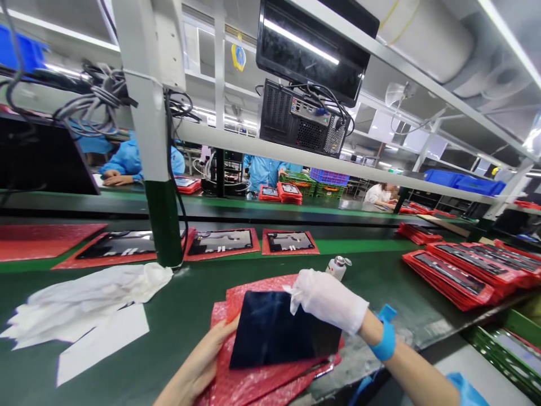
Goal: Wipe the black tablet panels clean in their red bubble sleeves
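Note:
A dark glossy screen panel point(287, 332) lies tilted on a stack of red bubble-wrap sleeves point(249, 389) on the bench in front of me. My left hand point(211, 355) is bare and closes on the panel's left edge; its fingertips are partly hidden. My right hand point(327, 299), in a white glove with a blue band at the wrist, is closed over the panel's upper right part. A white wipe point(297, 296) seems bunched under its fingers, hard to tell from the glove. Just behind the right hand stands a small white bottle point(337, 267) with a metal top.
White cloths point(93, 293) and a white sheet point(103, 341) lie at left. Panels on red sleeves point(222, 242) line the green strip behind. Stacked red-wrapped panels point(452, 276) stand at right. A post point(163, 225) rises from the bench; co-workers point(264, 172) sit beyond.

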Action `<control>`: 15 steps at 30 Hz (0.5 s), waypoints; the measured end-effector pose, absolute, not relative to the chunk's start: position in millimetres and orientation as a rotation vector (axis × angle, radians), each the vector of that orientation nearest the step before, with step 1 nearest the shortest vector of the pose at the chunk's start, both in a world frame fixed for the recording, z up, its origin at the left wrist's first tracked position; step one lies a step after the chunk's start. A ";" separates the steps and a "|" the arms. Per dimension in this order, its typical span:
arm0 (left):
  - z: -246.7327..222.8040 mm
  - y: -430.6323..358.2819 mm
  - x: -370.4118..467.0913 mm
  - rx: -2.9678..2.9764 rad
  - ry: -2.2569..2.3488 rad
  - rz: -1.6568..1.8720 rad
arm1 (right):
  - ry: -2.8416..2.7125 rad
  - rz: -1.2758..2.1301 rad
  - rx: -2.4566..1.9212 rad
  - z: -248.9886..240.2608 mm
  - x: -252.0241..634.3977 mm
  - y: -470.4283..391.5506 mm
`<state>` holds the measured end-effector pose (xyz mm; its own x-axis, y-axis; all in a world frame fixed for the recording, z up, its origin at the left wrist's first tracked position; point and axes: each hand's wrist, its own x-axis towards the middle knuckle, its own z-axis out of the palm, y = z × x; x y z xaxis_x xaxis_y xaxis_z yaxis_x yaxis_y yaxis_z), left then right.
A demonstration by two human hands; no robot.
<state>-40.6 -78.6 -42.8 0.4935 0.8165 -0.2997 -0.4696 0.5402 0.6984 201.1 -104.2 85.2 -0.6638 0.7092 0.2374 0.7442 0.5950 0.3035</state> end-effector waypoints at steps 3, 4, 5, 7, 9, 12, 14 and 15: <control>-42.8 -74.6 -39.8 0.566 0.745 0.846 | -2.519 -0.755 -1.355 107.5 203.4 -121.3; -42.6 -74.0 -39.3 0.543 0.773 0.834 | -2.469 -0.792 -1.362 107.7 201.3 -125.9; -42.1 -74.2 -38.8 0.503 0.787 0.820 | -2.427 -0.809 -1.353 102.4 198.1 -130.2; -40.3 -77.3 -37.9 0.390 0.750 0.798 | -2.374 -0.748 -1.281 73.4 190.1 -138.5; -37.8 -82.4 -37.2 0.303 0.661 0.801 | -2.376 -0.635 -1.173 24.5 183.5 -146.5; -38.0 -89.7 -35.9 0.306 0.616 0.830 | -2.431 -0.490 -1.084 -52.2 182.8 -153.8; -43.0 -92.6 -33.6 0.395 0.698 0.870 | -2.414 -0.373 -1.153 -80.8 185.8 -151.6; -46.9 -93.5 -32.1 0.447 0.752 0.902 | -2.385 -0.317 -1.216 -85.3 186.2 -147.5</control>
